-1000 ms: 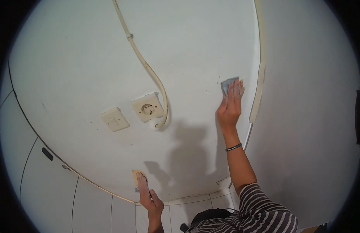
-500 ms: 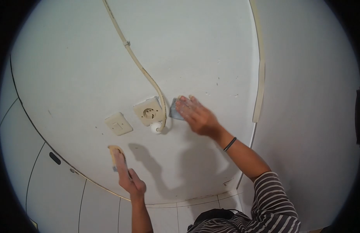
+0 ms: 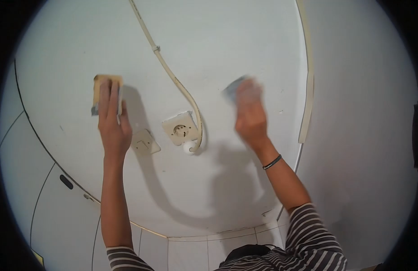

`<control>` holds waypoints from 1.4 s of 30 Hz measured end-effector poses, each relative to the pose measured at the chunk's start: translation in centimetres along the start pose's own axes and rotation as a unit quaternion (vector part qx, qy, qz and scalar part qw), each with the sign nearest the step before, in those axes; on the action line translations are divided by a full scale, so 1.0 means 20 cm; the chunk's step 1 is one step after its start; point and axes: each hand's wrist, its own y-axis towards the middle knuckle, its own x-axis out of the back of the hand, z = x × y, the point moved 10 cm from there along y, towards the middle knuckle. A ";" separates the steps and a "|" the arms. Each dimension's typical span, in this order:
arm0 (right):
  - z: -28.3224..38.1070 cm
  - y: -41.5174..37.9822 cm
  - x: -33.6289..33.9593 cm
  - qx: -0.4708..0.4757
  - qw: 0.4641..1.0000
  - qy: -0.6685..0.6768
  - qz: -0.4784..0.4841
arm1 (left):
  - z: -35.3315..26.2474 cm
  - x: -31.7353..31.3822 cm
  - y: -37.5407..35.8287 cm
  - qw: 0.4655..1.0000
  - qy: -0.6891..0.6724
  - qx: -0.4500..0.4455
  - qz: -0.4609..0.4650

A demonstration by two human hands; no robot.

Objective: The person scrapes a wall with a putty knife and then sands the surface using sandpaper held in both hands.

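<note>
Against the white wall, my left hand has its fingers laid over a tan piece of sandpaper with a grey lower corner. It is up and left of the light switch, which the hand partly overlaps. On the other side of the cable, my right hand presses a grey piece of sandpaper on the wall. Its fingers are blurred by motion. Between the hands sit a cream power socket and a round white fitting.
A cream cable runs down the wall to the white fitting. Cream trunking follows the right corner. White tiles lie below, and a panel with a dark oval handle is at the left. Small chips mark the wall.
My left hand has moved well up and a little left with its sandpaper, from below the switch to above it. My right hand has shifted up and to the right with the grey piece.
</note>
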 end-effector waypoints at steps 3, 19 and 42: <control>0.19 -0.12 -0.07 0.124 0.984 0.084 0.102 | -0.04 -0.11 0.07 0.997 0.050 -0.044 0.026; -0.05 0.02 -0.03 -0.002 1.000 0.011 -0.004 | 0.06 -0.33 0.00 0.994 0.044 -0.100 0.007; 0.06 0.18 -0.12 0.121 0.988 0.090 0.042 | 0.04 -0.31 0.00 0.993 0.034 -0.108 -0.021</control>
